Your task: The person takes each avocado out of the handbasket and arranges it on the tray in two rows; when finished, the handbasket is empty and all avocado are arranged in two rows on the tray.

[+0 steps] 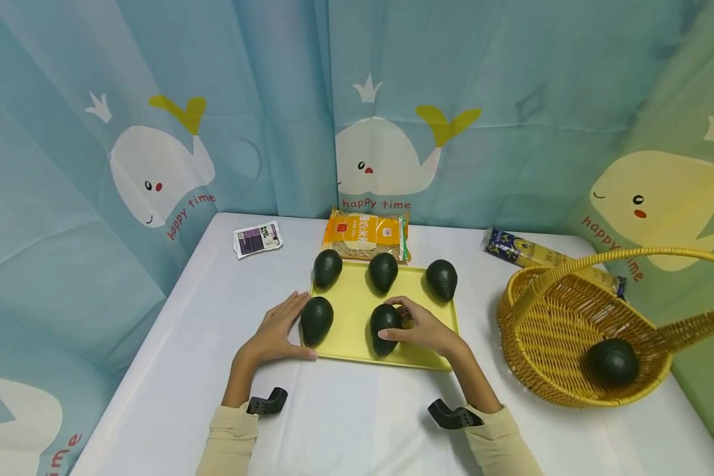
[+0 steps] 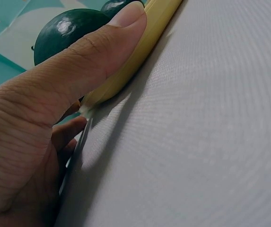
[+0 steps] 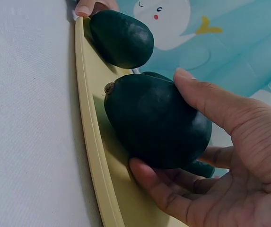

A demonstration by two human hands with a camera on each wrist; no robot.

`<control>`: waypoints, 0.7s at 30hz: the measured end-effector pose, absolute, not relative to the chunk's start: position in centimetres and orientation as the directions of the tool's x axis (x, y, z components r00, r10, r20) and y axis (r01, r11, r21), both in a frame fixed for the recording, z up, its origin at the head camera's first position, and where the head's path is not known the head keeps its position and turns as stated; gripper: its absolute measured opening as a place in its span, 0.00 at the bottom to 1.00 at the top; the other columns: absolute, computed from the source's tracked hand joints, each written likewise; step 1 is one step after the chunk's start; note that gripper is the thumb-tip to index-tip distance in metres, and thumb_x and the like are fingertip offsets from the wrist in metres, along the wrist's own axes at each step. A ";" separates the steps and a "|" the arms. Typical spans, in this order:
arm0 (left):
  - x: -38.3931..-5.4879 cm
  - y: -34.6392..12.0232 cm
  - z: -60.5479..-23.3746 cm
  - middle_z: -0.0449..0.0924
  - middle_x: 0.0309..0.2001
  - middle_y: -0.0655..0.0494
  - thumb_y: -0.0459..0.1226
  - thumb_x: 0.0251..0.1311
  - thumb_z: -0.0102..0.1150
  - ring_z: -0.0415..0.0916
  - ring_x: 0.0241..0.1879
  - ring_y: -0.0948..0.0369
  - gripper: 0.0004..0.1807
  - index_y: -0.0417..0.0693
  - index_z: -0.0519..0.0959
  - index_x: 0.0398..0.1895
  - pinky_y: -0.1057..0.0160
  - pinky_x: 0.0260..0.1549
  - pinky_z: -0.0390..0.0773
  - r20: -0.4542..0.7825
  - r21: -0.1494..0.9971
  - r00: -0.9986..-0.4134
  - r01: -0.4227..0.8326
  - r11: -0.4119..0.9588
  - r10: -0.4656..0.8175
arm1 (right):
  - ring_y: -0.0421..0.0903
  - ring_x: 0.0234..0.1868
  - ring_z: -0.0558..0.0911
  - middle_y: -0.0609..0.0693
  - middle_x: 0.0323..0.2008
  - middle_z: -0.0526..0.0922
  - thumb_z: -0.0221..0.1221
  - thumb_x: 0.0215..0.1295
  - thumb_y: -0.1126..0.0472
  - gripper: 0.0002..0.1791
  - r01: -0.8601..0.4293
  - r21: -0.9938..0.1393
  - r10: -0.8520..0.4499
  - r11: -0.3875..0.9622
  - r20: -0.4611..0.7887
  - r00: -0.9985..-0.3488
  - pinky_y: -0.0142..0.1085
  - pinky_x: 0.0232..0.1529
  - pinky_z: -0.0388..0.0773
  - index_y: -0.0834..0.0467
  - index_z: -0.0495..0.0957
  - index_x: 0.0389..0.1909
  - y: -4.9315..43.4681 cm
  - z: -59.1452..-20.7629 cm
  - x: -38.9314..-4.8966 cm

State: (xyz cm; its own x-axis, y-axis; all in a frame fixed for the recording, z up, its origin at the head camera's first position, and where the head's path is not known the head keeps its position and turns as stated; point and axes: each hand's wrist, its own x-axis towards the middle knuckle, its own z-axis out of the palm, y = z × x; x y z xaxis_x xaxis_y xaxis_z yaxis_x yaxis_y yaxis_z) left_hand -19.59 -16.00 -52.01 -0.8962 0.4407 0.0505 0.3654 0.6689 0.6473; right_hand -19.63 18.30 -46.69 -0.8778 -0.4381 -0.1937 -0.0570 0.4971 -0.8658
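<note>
My right hand [image 1: 419, 327] grips a dark green avocado [image 1: 385, 329] at the front middle of a yellow tray [image 1: 351, 301]; in the right wrist view its thumb and fingers lie on opposite sides of the avocado [image 3: 156, 120]. At the tray's front left corner rests my left hand [image 1: 278, 334], its thumb along the front rim and its fingers, fairly straight, by the left side. Close to that hand lies another avocado [image 1: 317, 321]. Three more sit along the back: a left avocado [image 1: 328, 269], a middle avocado [image 1: 383, 272] and a right avocado [image 1: 441, 279].
A wicker basket [image 1: 547, 357] with a tall handle stands at the right, one avocado [image 1: 612, 362] inside. Behind the tray lies an orange grain bag [image 1: 365, 235]. A small white-and-purple packet [image 1: 258, 239] lies back left, a long blue-and-yellow package [image 1: 520, 250] behind the basket.
</note>
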 end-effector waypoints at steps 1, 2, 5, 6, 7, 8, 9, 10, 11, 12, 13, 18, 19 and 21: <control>-19.6 -16.0 -52.0 0.50 0.78 0.50 0.60 0.32 0.77 0.41 0.78 0.48 0.67 0.49 0.53 0.77 0.39 0.71 0.49 0.052 0.647 -0.896 0.367 0.669 0.442 | 0.54 0.57 0.72 0.58 0.57 0.73 0.69 0.57 0.48 0.38 -0.060 -0.867 -0.439 0.495 -0.189 -0.879 0.45 0.53 0.72 0.54 0.66 0.67 18.3 -46.7 -19.6; -19.6 -16.0 -52.0 0.50 0.78 0.50 0.60 0.32 0.77 0.41 0.78 0.48 0.67 0.49 0.53 0.77 0.39 0.71 0.49 0.052 0.648 -0.896 0.367 0.668 0.441 | 0.54 0.58 0.72 0.59 0.58 0.73 0.69 0.57 0.48 0.38 -0.062 -0.869 -0.439 0.491 -0.185 -0.879 0.45 0.54 0.72 0.54 0.66 0.67 18.3 -46.8 -19.6; -19.6 -16.0 -52.0 0.50 0.78 0.50 0.60 0.32 0.77 0.41 0.78 0.48 0.67 0.50 0.53 0.77 0.38 0.71 0.48 0.052 0.650 -0.896 0.366 0.666 0.441 | 0.56 0.60 0.71 0.59 0.61 0.72 0.69 0.58 0.49 0.39 -0.072 -0.877 -0.452 0.476 -0.173 -0.875 0.47 0.56 0.73 0.55 0.66 0.68 18.3 -46.9 -19.7; -19.6 -16.0 -52.0 0.50 0.78 0.50 0.60 0.32 0.77 0.41 0.78 0.48 0.67 0.50 0.53 0.77 0.38 0.71 0.48 0.051 0.651 -0.896 0.365 0.666 0.441 | 0.56 0.60 0.71 0.59 0.62 0.72 0.68 0.58 0.49 0.39 -0.075 -0.880 -0.458 0.469 -0.169 -0.873 0.48 0.56 0.73 0.55 0.66 0.68 18.3 -47.0 -19.8; -19.5 -16.0 -52.0 0.50 0.78 0.50 0.60 0.32 0.77 0.41 0.78 0.48 0.67 0.49 0.53 0.77 0.38 0.71 0.48 0.049 0.652 -0.896 0.363 0.665 0.441 | 0.57 0.61 0.71 0.59 0.62 0.72 0.68 0.58 0.49 0.39 -0.078 -0.882 -0.462 0.465 -0.167 -0.871 0.48 0.56 0.73 0.55 0.65 0.68 18.3 -47.0 -19.8; -19.5 -15.9 -52.0 0.49 0.78 0.50 0.60 0.32 0.77 0.41 0.78 0.48 0.67 0.50 0.53 0.77 0.38 0.71 0.48 0.047 0.653 -0.896 0.362 0.666 0.441 | 0.57 0.61 0.71 0.59 0.63 0.71 0.68 0.59 0.50 0.39 -0.081 -0.883 -0.466 0.463 -0.165 -0.869 0.48 0.56 0.72 0.55 0.65 0.69 18.3 -47.1 -19.8; -19.5 -15.9 -52.0 0.49 0.78 0.50 0.60 0.32 0.77 0.41 0.78 0.48 0.67 0.50 0.53 0.77 0.38 0.71 0.48 0.047 0.651 -0.896 0.363 0.667 0.442 | 0.57 0.61 0.71 0.59 0.63 0.71 0.68 0.59 0.50 0.39 -0.085 -0.882 -0.469 0.464 -0.162 -0.868 0.49 0.57 0.72 0.56 0.65 0.69 18.3 -47.1 -19.9; -19.5 -15.9 -52.0 0.49 0.78 0.50 0.60 0.32 0.77 0.41 0.78 0.48 0.67 0.50 0.53 0.77 0.38 0.71 0.48 0.046 0.651 -0.896 0.363 0.666 0.442 | 0.58 0.62 0.71 0.59 0.64 0.71 0.68 0.59 0.50 0.39 -0.087 -0.881 -0.467 0.464 -0.160 -0.869 0.50 0.58 0.72 0.56 0.65 0.69 18.4 -47.1 -19.9; -19.6 -15.9 -52.0 0.49 0.78 0.50 0.60 0.32 0.77 0.41 0.78 0.48 0.67 0.50 0.53 0.77 0.38 0.71 0.48 0.046 0.652 -0.895 0.363 0.666 0.443 | 0.58 0.62 0.71 0.59 0.64 0.71 0.67 0.60 0.50 0.39 -0.091 -0.879 -0.466 0.467 -0.158 -0.871 0.51 0.59 0.71 0.56 0.64 0.70 18.4 -47.1 -19.8; -19.6 -15.9 -52.0 0.49 0.78 0.50 0.60 0.32 0.77 0.41 0.78 0.48 0.67 0.50 0.53 0.77 0.38 0.71 0.48 0.047 0.653 -0.895 0.364 0.664 0.443 | 0.59 0.63 0.70 0.59 0.65 0.70 0.67 0.60 0.49 0.40 -0.096 -0.877 -0.464 0.471 -0.154 -0.872 0.53 0.60 0.70 0.56 0.64 0.70 18.5 -47.1 -19.8; -19.6 -15.9 -52.0 0.49 0.78 0.50 0.60 0.32 0.77 0.41 0.78 0.48 0.67 0.50 0.53 0.77 0.38 0.71 0.48 0.048 0.653 -0.895 0.364 0.664 0.443 | 0.60 0.64 0.70 0.59 0.66 0.70 0.67 0.60 0.49 0.40 -0.100 -0.874 -0.462 0.475 -0.152 -0.874 0.55 0.62 0.69 0.56 0.64 0.70 18.6 -47.0 -19.8; -19.6 -15.9 -51.9 0.49 0.78 0.50 0.60 0.32 0.77 0.41 0.78 0.48 0.67 0.50 0.53 0.77 0.38 0.71 0.48 0.044 0.651 -0.896 0.361 0.667 0.442 | 0.63 0.67 0.67 0.59 0.68 0.68 0.66 0.62 0.50 0.39 -0.121 -0.875 -0.469 0.469 -0.131 -0.874 0.58 0.66 0.65 0.58 0.63 0.70 19.0 -46.9 -19.6; -19.6 -16.0 -51.9 0.49 0.78 0.50 0.60 0.32 0.77 0.41 0.78 0.48 0.67 0.50 0.53 0.77 0.38 0.71 0.48 0.044 0.651 -0.896 0.361 0.668 0.442 | 0.63 0.67 0.67 0.59 0.68 0.69 0.66 0.62 0.51 0.39 -0.122 -0.875 -0.469 0.468 -0.129 -0.874 0.57 0.66 0.66 0.59 0.64 0.70 19.0 -46.9 -19.6; -19.6 -16.0 -51.9 0.49 0.78 0.50 0.60 0.32 0.77 0.41 0.78 0.48 0.67 0.50 0.53 0.77 0.38 0.71 0.48 0.046 0.651 -0.897 0.361 0.668 0.441 | 0.62 0.66 0.69 0.59 0.66 0.71 0.66 0.62 0.52 0.37 -0.120 -0.878 -0.465 0.463 -0.125 -0.877 0.56 0.64 0.68 0.59 0.65 0.69 19.1 -46.9 -19.7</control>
State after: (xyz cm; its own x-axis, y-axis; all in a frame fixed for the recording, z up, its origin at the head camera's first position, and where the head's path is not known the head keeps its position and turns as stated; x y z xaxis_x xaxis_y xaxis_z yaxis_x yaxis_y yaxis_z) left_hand -19.60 -15.99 -51.94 -0.8966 0.4405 0.0460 0.3614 0.6675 0.6510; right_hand -19.65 19.09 -46.91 -0.8766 -0.4647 -0.1249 -0.1201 0.4627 -0.8783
